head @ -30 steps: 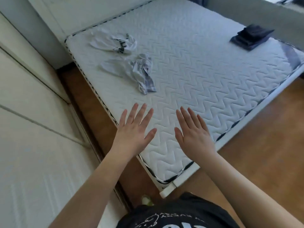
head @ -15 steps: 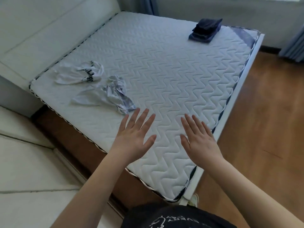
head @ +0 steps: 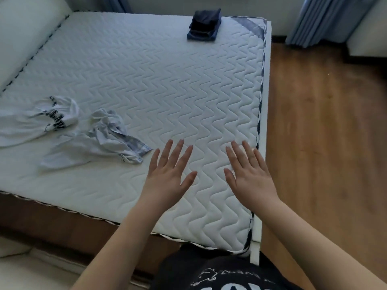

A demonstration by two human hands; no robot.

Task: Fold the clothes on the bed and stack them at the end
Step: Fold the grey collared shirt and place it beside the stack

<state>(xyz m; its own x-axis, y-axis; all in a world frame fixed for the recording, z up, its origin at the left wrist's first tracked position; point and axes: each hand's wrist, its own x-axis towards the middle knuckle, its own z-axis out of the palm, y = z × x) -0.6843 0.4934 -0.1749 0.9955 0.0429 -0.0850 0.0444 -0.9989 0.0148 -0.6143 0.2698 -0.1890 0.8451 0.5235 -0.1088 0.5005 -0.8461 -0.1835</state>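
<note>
At the far end of the white quilted mattress point(head: 159, 76) sits a small folded stack of dark navy clothes point(head: 204, 25), so part of the job looks done. Two garments are left, both crumpled near the left edge: a white T-shirt with dark lettering point(head: 39, 119) and a pale blue-grey garment point(head: 100, 145), possibly a shirt, though its shape is hard to read. The left hand point(head: 167, 174) and right hand point(head: 250, 174) hover spread flat above the mattress, each grip empty, touching no cloth.
</note>
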